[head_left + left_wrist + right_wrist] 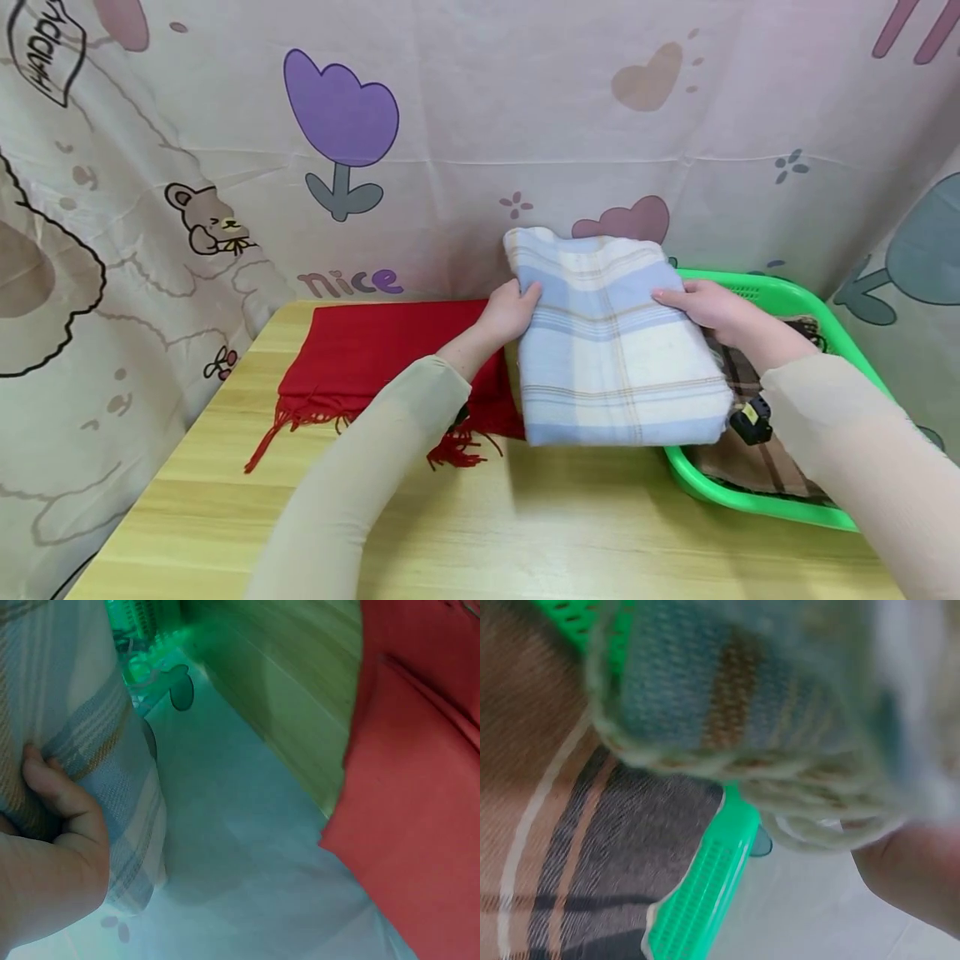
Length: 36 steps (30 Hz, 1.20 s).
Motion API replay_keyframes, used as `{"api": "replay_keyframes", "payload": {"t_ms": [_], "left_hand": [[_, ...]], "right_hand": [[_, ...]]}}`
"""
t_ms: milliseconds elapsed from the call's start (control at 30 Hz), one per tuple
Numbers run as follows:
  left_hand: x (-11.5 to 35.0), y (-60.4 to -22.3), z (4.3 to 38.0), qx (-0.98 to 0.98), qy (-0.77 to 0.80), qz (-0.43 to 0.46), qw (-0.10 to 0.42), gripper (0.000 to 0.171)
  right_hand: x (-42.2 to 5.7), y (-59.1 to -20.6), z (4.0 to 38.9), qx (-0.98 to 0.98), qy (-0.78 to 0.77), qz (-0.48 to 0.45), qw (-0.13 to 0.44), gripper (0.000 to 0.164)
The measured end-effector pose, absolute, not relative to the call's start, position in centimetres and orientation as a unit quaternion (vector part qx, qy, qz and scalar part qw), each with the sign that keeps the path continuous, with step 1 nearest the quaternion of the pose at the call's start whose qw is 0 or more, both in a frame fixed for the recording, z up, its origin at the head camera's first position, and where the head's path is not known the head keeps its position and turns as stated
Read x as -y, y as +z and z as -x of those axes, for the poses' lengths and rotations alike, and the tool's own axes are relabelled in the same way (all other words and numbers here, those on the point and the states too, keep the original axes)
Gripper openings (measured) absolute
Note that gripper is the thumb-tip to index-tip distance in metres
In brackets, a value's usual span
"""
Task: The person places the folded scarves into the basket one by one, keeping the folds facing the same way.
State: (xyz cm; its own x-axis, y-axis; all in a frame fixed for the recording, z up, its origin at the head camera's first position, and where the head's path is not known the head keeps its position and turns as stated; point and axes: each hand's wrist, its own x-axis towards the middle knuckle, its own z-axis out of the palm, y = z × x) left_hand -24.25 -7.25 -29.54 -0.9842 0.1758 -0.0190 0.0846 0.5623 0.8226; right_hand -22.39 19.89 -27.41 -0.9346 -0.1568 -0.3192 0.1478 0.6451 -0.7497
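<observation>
Between the two hands hangs a folded blue-and-white plaid scarf [607, 350], raised above the table and partly over the basket's left rim. My left hand [512, 312] grips its left side, thumb on top; the left wrist view shows that hand [67, 817] curled at the scarf's edge. At the right side, my right hand [701, 307] pinches the cloth with the thumb on top and the fingers underneath. Fringe cords of the scarf [727, 761] hang close to the right wrist camera. Just left lies a folded red scarf [390, 346] with tassels, flat on the table.
A green plastic basket [795, 515] stands at the right of the wooden table [480, 533]. Inside it lies a brown plaid scarf [765, 458], partly hidden by the right forearm. A printed curtain [465, 125] hangs behind the table.
</observation>
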Motion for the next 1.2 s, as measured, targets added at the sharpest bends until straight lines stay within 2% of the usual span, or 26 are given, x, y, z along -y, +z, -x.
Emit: {"api": "replay_keyframes", "payload": {"t_ms": [900, 1200], "left_hand": [[-1.7, -29.7, 24.4, -0.891, 0.433, -0.116, 0.07, 0.046], [-4.5, -30.1, 24.2, -0.9, 0.408, -0.133, 0.076, 0.045]], "right_hand": [[-29.1, -28.3, 21.2, -0.885, -0.421, -0.035, 0.196, 0.079], [-32.0, -28.9, 20.6, -0.882, -0.414, -0.05, 0.22, 0.08]]}}
